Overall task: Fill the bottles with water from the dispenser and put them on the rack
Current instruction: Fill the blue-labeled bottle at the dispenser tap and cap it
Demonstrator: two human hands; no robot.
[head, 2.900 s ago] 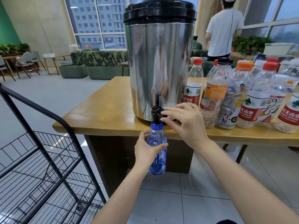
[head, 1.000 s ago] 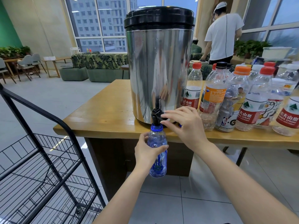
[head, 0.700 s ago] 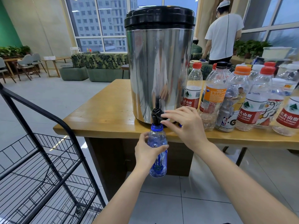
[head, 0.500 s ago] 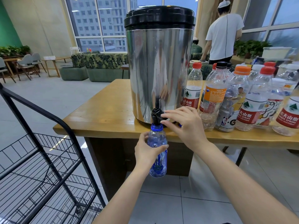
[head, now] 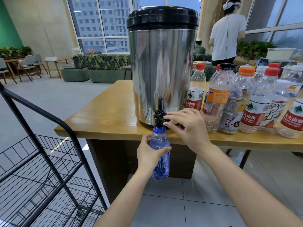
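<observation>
**Filling the blue bottle at the tap**

Nothing much has shifted over the last few seconds: our two hands keep the same places at the tap, and only the person in the white shirt (head: 227, 36) at the far window has turned a little.

Nearest us, our left hand (head: 150, 154) is wrapped closed around the middle of the blue bottle (head: 159, 153), holding it upright below the table edge with its open neck right under the black spout (head: 158, 117). Just above, our right hand (head: 185, 126) is partly curled, thumb and fingers pinching the tap lever. We cannot make out the water level through the blue plastic.

We judge this to be the filling step of one bottle. Next we would need to release the lever before the neck overflows, then cap the bottle and carry it left to the black wire rack (head: 41, 161), whose shelves in view hold nothing yet.

Behind the tap stands the steel dispenser (head: 162, 68) on the wooden table (head: 106, 112), and to its right a crowd of capped clear bottles (head: 246, 99) wait, seemingly empty.
</observation>
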